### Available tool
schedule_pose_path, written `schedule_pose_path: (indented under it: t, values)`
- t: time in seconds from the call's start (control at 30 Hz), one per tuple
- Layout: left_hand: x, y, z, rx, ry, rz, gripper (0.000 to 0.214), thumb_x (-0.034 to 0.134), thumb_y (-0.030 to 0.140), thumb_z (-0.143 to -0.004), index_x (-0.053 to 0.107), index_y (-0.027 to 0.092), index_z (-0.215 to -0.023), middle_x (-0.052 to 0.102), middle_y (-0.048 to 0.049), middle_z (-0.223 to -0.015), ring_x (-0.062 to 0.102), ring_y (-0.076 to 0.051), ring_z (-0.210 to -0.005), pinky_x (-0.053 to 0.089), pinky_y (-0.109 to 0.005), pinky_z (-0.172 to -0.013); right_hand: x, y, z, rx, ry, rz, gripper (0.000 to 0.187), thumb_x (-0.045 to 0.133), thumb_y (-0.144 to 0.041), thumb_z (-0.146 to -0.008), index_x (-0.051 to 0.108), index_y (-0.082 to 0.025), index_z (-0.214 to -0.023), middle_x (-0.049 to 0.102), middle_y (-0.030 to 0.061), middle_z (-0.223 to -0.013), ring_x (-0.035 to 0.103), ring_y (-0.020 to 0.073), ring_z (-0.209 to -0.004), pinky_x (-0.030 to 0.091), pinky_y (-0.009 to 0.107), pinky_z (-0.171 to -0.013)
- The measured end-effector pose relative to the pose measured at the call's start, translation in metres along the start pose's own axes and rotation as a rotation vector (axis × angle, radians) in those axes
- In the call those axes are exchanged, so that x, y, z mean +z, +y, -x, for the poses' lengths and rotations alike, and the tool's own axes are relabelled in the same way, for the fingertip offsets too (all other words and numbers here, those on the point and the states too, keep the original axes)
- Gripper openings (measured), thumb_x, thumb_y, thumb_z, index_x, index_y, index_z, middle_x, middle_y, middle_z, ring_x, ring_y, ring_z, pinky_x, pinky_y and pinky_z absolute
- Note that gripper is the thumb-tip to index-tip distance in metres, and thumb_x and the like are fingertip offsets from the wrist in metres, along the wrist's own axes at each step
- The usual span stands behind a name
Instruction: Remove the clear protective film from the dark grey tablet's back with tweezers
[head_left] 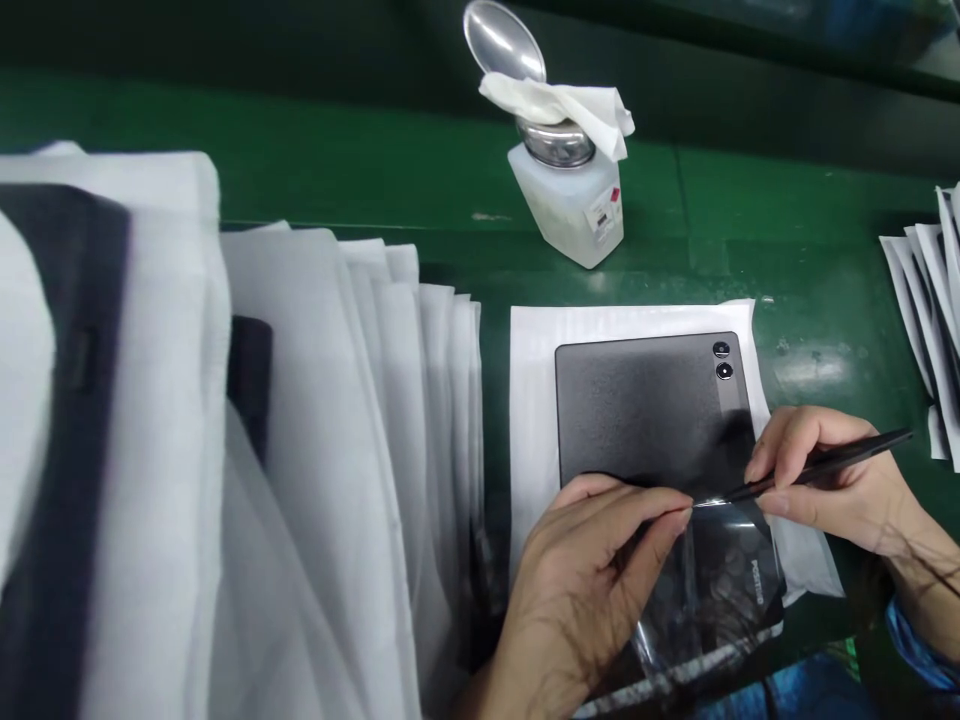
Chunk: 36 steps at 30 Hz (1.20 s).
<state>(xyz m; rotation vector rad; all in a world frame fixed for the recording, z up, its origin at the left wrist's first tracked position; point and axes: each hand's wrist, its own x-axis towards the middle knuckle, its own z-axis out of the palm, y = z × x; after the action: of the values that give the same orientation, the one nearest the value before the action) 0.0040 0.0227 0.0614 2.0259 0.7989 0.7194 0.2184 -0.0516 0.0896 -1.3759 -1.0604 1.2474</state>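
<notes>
Near the worktop's (337, 190) front edge, the left hand (592, 580) pinches the tablet's (645, 410) film (712, 580), seemingly thin, limp and best held by its lifted edge, while the right hand (832, 480) clasps tweezers (847, 458).

I am looking at an electronics assembly station on a factory line.
The green matted surface (825, 260) tells me so: a solvent dispenser bottle (574, 215) with a metal pump top and a wipe (562, 105) draped over it stands near the far edge, a row of white foam sleeves (337, 450) holding dark devices (247, 380) fills the left side, more sleeves (922, 300) lie at the right edge, and a tablet (645, 410) rests back-up on a foam sheet (532, 400) with clear film (720, 580) on its near end.
</notes>
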Motion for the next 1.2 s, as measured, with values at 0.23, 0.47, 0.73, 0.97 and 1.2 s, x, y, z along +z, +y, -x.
schedule_pose_path:
  t: [0.23,0.47,0.73,0.97,1.2]
  values:
    - [0.000,0.000,0.003,-0.012,0.021,0.023,0.017,0.060,0.024,-0.097,0.070,0.023,-0.084,0.068,0.0101,-0.059,0.059,-0.008,-0.050,0.051,-0.020,-0.062,0.001,0.003,-0.001,0.003,0.004,0.061,0.015,0.083,-0.022,-0.082,0.069,-0.025,-0.077,0.077,0.0021,-0.083,0.073,0.0183,-0.076,0.062,0.033,-0.069]
    - [0.005,-0.001,0.005,-0.025,0.028,0.024,0.017,0.059,0.025,-0.098,0.070,0.023,-0.086,0.069,0.0091,-0.062,0.060,-0.008,-0.051,0.052,-0.021,-0.065,0.003,0.003,-0.001,0.007,0.009,0.061,0.015,0.083,-0.020,-0.080,0.069,-0.025,-0.076,0.077,0.0016,-0.082,0.073,0.0179,-0.073,0.062,0.032,-0.068]
    - [-0.001,0.001,0.000,-0.004,0.013,0.020,0.016,0.060,0.025,-0.097,0.071,0.023,-0.086,0.072,0.0091,-0.063,0.061,-0.007,-0.051,0.050,-0.019,-0.055,0.003,0.005,-0.001,0.003,0.005,0.051,0.015,0.082,-0.020,-0.081,0.069,-0.024,-0.076,0.078,0.0025,-0.081,0.074,0.0184,-0.073,0.061,0.032,-0.066]
    - [0.002,0.000,0.003,-0.027,0.021,0.015,0.016,0.061,0.025,-0.097,0.071,0.024,-0.085,0.073,0.0086,-0.064,0.064,-0.009,-0.052,0.055,-0.019,-0.062,0.006,0.006,0.003,-0.084,-0.091,-0.041,0.018,0.082,-0.015,-0.081,0.070,-0.027,-0.078,0.078,0.0012,-0.081,0.073,0.0172,-0.074,0.060,0.031,-0.066]
    - [0.000,-0.007,0.008,-0.060,-0.068,-0.044,0.016,0.056,0.024,-0.099,0.069,0.030,-0.092,0.074,0.0080,-0.069,0.071,-0.012,-0.059,0.059,-0.023,-0.068,0.000,0.027,-0.033,-0.030,0.381,-0.310,0.025,0.087,-0.025,-0.076,0.064,-0.023,-0.070,0.072,-0.0052,-0.066,0.064,0.0101,-0.051,0.054,0.022,-0.051]
